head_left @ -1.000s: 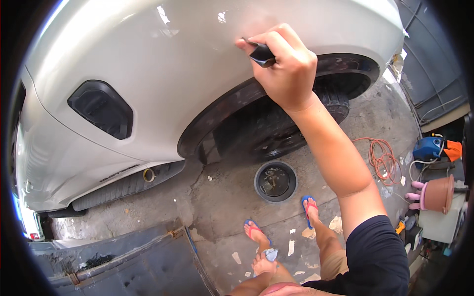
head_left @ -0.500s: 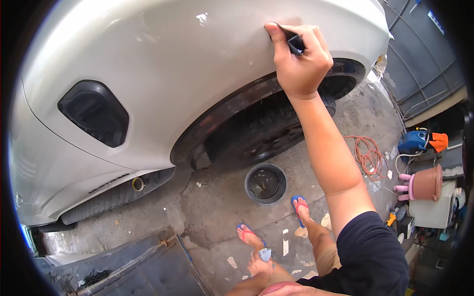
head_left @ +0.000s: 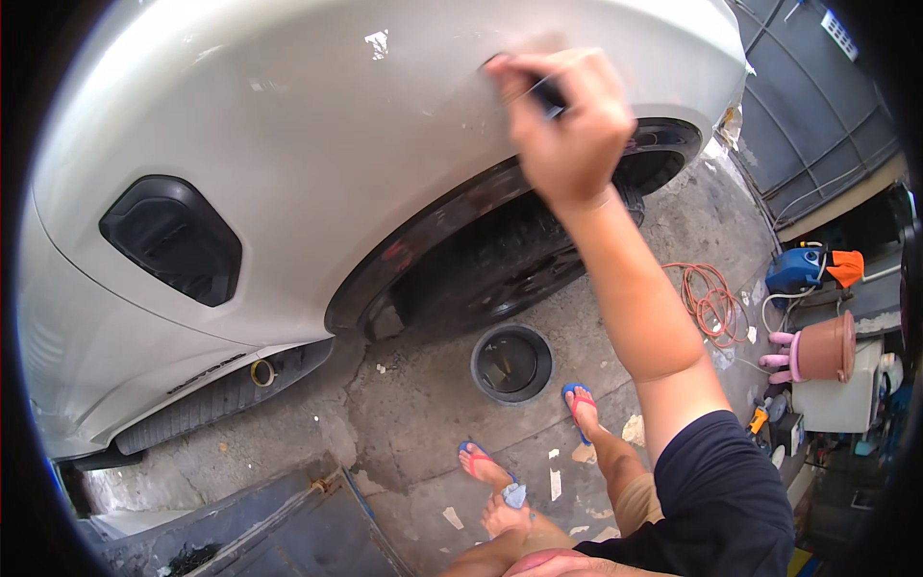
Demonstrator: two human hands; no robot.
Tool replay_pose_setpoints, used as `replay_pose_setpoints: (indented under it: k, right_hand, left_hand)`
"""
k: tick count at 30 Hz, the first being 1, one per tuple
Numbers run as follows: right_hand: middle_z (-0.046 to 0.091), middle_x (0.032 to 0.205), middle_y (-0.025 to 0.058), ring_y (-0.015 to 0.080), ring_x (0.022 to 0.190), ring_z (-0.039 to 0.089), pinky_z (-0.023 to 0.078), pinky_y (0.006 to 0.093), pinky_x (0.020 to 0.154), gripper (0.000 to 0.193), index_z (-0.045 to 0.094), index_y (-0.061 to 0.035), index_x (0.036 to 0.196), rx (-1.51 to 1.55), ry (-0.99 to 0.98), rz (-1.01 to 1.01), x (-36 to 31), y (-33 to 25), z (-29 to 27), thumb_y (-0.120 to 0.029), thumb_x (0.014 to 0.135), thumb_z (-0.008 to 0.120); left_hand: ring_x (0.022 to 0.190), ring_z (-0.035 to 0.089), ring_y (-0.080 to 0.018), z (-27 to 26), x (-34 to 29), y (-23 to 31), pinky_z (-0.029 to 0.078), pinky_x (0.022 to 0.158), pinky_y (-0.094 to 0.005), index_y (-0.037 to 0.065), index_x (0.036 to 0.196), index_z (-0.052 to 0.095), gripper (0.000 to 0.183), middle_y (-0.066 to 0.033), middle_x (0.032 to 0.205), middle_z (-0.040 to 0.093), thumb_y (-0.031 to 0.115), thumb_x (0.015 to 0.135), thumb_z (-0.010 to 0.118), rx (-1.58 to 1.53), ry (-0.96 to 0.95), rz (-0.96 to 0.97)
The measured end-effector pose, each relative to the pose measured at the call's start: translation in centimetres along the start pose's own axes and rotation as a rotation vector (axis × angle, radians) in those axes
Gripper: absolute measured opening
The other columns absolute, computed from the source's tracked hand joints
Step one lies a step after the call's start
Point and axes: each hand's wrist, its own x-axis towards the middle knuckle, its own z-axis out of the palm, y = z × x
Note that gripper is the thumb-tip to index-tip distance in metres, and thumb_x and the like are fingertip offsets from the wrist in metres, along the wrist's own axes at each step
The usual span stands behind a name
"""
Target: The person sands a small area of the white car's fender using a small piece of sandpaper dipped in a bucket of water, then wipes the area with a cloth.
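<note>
White car panel (head_left: 317,125) looms up top, black wheel arch (head_left: 385,252) curving along its lower edge! Just above that edge, a blurred right hand (head_left: 577,130), grip pinched on a folded black sheet (head_left: 550,96); down low, the left hand (head_left: 505,519), grip clasping a bluish cloth (head_left: 514,495).

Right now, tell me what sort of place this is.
Likely a garage or vehicle workshop: a pale vehicle stands on a rough concrete floor, with a dark bucket and a coiled orange cord nearby.

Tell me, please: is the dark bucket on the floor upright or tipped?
Upright: the dark bucket stands on the concrete floor, its round open mouth facing up.
</note>
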Motion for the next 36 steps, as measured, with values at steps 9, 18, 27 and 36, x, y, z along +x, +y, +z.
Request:
replay_pose_setpoints:
  k: [9,18,27,36]
  right_hand:
    - [0.069,0.073,-0.0023,0.0170,0.069,0.063,0.040,0.0305,0.063,0.017,0.071,-0.0140,0.077,-0.028,-0.038,-0.122,-1.0,-1.6,1.3,-0.006,0.066,0.082]
    - [0.069,0.074,0.0011,0.0166,0.068,0.064,0.038,0.0261,0.074,0.019,0.073,-0.0105,0.080,0.020,0.155,0.071,1.8,-1.1,2.9,-0.014,0.074,0.091]
    - [0.064,0.071,0.0062,0.0224,0.060,0.059,0.044,0.0349,0.060,0.016,0.068,-0.0064,0.078,-0.063,-0.005,-0.037,1.4,-4.2,2.6,-0.009,0.081,0.084]
    - [0.060,0.066,0.0043,0.0204,0.061,0.054,0.037,0.0340,0.069,0.019,0.066,-0.0069,0.075,0.039,0.139,0.338,2.5,-3.0,2.9,-0.011,0.083,0.083]
  left_hand:
    - [0.126,0.056,-0.0349,-0.4,0.0,-0.3,0.041,0.108,-0.0511,0.010,0.126,0.063,0.063,-0.0126,0.133,0.061,0.048,0.077,0.075,0.022,-0.078,-0.029]
    - [0.127,0.056,-0.0353,0.6,0.7,-0.7,0.041,0.108,-0.0531,0.010,0.127,0.062,0.064,-0.0143,0.138,0.059,0.046,0.076,0.076,-0.034,-0.061,-0.029]
    - [0.126,0.057,-0.0337,0.2,-0.4,-0.7,0.041,0.106,-0.0526,0.011,0.123,0.063,0.060,-0.0138,0.134,0.061,0.045,0.076,0.077,0.006,-0.071,-0.053]
    - [0.125,0.056,-0.0338,0.8,0.1,-0.8,0.040,0.107,-0.0529,0.012,0.125,0.063,0.060,-0.0131,0.134,0.060,0.044,0.076,0.077,-0.023,0.005,-0.014]
